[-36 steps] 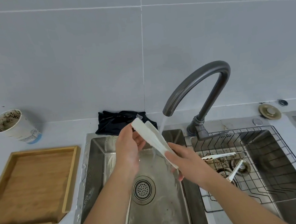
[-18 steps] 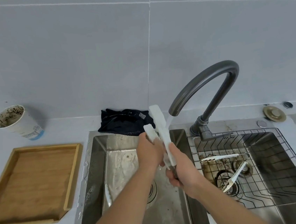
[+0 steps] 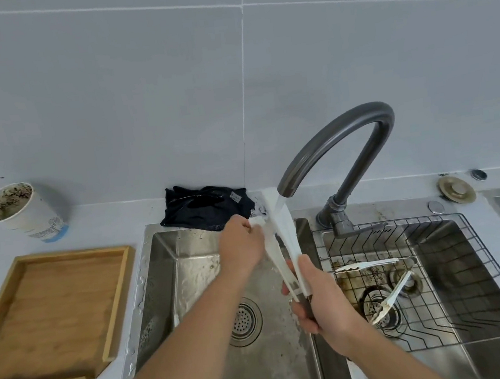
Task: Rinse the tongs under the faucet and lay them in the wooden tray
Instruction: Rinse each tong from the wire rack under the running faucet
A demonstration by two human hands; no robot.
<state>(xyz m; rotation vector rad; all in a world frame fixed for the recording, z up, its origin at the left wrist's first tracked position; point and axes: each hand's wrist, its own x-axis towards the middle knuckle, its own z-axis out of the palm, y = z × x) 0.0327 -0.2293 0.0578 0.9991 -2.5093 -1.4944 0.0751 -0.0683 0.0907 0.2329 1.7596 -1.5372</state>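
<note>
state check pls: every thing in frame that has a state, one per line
faucet: running, water falls on the tongs
white tongs: held up under the spout, arms apart
left hand: gripping one tong tip
right hand: gripping the hinge end
wooden tray: nothing in it
paper cup: upright, dirty inside
wire basket: holds two more tongs
dark cloth: crumpled behind the sink

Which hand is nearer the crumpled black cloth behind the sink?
Left hand, just in front of the black cloth; right hand sits lower right, gripping the white tongs.

Both forearms are reaching forward; the left hand (image 3: 240, 246) is pinching, while the right hand (image 3: 324, 303) is gripping lower down.
</note>
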